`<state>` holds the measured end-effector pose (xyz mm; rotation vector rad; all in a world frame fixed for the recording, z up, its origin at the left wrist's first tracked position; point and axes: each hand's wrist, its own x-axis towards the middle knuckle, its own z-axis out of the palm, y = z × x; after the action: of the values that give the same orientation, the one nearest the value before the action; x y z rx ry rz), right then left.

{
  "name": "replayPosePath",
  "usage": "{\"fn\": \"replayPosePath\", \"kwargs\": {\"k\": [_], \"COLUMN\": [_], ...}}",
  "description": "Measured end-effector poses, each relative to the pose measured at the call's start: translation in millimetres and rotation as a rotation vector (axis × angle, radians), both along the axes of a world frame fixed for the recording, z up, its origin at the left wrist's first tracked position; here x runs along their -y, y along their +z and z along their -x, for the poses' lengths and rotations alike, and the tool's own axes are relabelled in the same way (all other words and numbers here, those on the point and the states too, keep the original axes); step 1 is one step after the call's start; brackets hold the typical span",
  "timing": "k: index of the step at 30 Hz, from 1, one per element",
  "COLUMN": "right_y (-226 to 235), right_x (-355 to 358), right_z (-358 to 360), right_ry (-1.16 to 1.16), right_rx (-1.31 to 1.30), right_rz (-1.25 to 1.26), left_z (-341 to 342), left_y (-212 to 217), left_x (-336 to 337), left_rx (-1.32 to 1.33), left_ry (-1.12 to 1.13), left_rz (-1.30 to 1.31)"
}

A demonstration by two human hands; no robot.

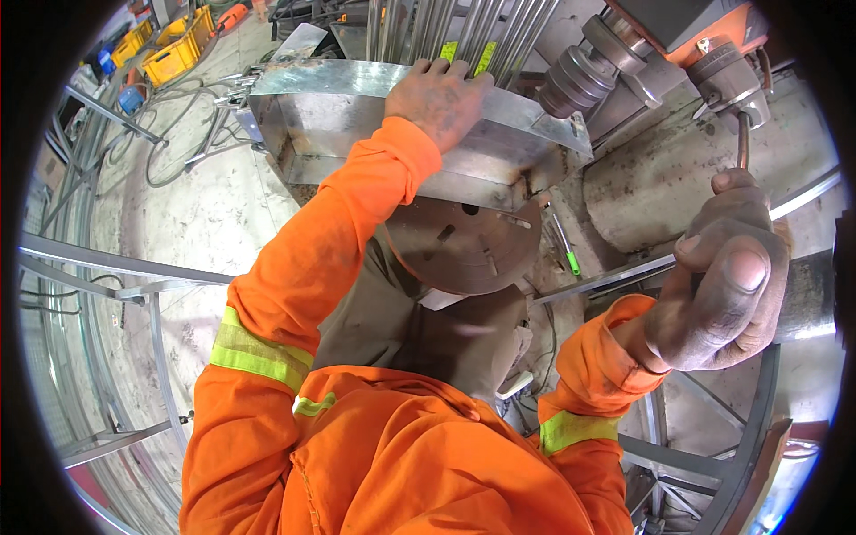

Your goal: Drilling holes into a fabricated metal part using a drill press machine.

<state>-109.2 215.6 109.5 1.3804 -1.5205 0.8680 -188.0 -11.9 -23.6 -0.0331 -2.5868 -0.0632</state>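
An open sheet-metal box point(334, 125) with a flat flange stands over the round, slotted rusty drill press table point(464, 245). My left hand point(437, 102) presses down on its flange, with the fingers curled over the far edge. To its right, the grey chuck point(573, 82) of a drill press with an orange body point(744, 37) hangs over the right end of the flange. A thin bit points down at the metal; I cannot tell whether it touches. My right hand point(722, 276) is closed round the feed lever point(744, 143), which comes out of the machine's hub point(727, 80).
Metal tubes point(432, 31) with yellow-green labels stand behind the box. Yellow crates point(178, 49) and loose cables lie on the floor at far left. Grey steel frames point(125, 254) stand on both sides. A green-handled tool point(572, 260) lies right of the round table.
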Motion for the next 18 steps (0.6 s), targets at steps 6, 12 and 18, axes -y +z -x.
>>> {"fn": "replayPosePath", "kwargs": {"k": [6, 12, 18], "right_y": [1.4, 3.3, 3.7], "right_x": [-2.1, -4.7, -3.3], "right_z": [-1.2, -0.4, -1.1], "right_ry": [-0.036, -0.015, 0.003], "right_rx": [-0.011, -0.013, -0.029], "right_rz": [-0.026, -0.016, -0.003], "left_z": [2.5, 4.2, 4.4], "left_y": [-5.2, -3.7, -5.6], "left_x": [0.4, -3.8, -1.3], "left_rx": [-0.057, -0.063, -0.08], "left_ry": [0.025, 0.018, 0.018], "left_rz": [0.01, -0.019, -0.041]}}
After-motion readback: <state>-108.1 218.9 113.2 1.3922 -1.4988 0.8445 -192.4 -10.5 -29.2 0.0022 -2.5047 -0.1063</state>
